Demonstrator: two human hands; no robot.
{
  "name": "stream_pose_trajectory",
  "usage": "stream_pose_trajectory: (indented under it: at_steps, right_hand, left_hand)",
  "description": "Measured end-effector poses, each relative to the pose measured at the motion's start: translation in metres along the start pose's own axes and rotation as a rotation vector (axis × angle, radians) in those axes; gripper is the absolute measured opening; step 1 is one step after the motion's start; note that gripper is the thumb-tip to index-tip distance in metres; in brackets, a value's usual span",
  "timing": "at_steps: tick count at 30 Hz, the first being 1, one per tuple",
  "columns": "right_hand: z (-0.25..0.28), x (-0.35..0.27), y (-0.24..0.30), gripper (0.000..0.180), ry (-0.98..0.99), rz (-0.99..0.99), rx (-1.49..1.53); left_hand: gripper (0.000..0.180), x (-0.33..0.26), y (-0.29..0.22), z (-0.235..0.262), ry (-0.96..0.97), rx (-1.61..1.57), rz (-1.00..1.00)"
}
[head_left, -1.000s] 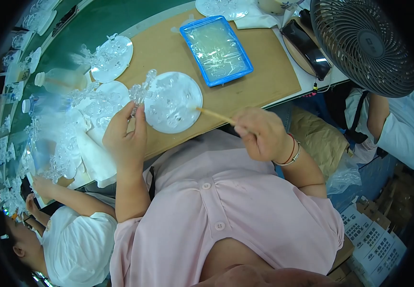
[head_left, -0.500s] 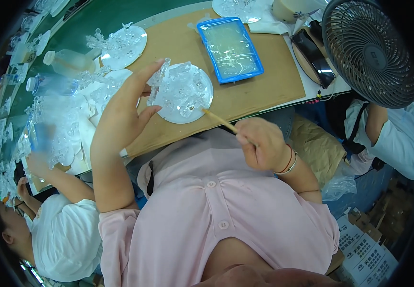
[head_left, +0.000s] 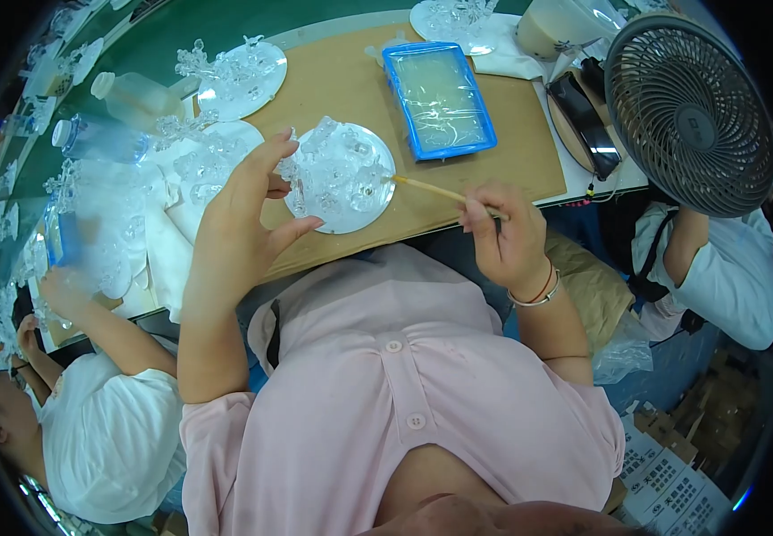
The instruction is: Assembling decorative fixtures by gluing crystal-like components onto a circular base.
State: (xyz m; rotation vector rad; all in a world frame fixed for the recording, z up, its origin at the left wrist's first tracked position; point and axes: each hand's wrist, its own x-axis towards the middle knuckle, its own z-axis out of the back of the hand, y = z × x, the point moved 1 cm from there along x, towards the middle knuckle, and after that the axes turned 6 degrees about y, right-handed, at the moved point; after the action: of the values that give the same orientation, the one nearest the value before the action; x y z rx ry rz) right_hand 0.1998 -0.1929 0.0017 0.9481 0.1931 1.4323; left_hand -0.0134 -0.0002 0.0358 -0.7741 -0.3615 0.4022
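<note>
A round white plate carries a cluster of clear, glassy plastic pieces. My left hand is curled around the plate's left side, thumb at the near rim and index finger at the upper left; its other fingertips are partly hidden behind clear pieces. My right hand pinches a thin wooden stick between thumb and fingers. The stick points left, and its darker tip meets or hovers at the plate's right edge; I cannot tell which.
Beyond the plate, a blue-rimmed tray under clear film lies on the brown board. Right of it are sunglasses and a black fan. More plates, bottles and clear pieces stand left, beside a person in white.
My right hand has moved right and slightly back, and the stick lies flatter. My left hand has shifted nearer me, its thumb now farther along the near rim. The plate has slid slightly left.
</note>
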Motion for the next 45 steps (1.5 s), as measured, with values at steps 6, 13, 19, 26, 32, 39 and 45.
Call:
stream_pose_trajectory:
  at_steps: [6,13,19,26,32,39,45]
  right_hand:
    - [-0.007,-0.002,0.025,0.016,0.07,0.281,0.026]
    - [-0.023,0.005,0.027,0.021,0.121,0.357,0.024]
    - [-0.009,-0.007,0.027,0.016,0.097,0.278,0.019]
    - [0.042,-0.018,0.027,0.009,-0.155,0.062,0.113]
    - [0.051,0.007,0.012,0.008,-0.223,-0.125,-0.001]
    - [0.044,0.021,-0.006,0.008,-0.121,-0.09,-0.063]
    - [0.045,0.019,-0.008,0.008,-0.116,-0.072,-0.019]
  left_hand:
    - [0.078,-0.006,0.0,-0.016,-0.176,0.184,-0.038]
    - [0.09,-0.003,0.006,-0.019,-0.188,0.214,-0.121]
    - [0.084,-0.001,0.018,-0.02,-0.118,0.055,-0.124]
    - [0.082,-0.003,0.014,-0.028,-0.26,0.117,-0.098]
    - [0.076,0.001,0.005,-0.037,-0.308,0.105,-0.058]
    - [0.088,-0.014,0.012,-0.016,-0.417,-0.08,0.015]
    - [0.088,-0.02,-0.005,0.018,-0.767,-0.118,-0.125]
